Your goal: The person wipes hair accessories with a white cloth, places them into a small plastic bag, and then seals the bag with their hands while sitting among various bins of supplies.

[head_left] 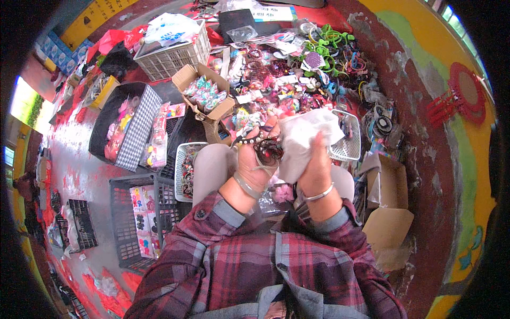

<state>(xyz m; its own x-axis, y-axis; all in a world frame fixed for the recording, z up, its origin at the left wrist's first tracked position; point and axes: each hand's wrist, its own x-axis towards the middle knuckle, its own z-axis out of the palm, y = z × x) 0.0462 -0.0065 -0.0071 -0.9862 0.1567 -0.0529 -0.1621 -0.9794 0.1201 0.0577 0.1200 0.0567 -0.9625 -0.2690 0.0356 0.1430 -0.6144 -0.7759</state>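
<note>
My left hand [249, 169] is closed around a dark hair tie [269, 151] with a brown, shiny ornament; a strand of white pearl-like beads lies across its fingers. A white cloth [303, 139] is gripped in my right hand [317, 175], thumb on top and the other fingers hidden behind it. The cloth's left edge is close beside the hair tie; whether they touch I cannot tell. Below and between my wrists, a pink fluffy hair accessory [283, 192] rests on clear plastic over my lap.
Ahead spreads a heap of hair accessories [281, 87], with green headbands [334, 40] at its far right. White baskets [183, 183] flank my knees. Around me stand a carton of wrapped pieces [183, 80], a houndstooth box [139, 133], a black crate [118, 228] and a cardboard box [390, 183].
</note>
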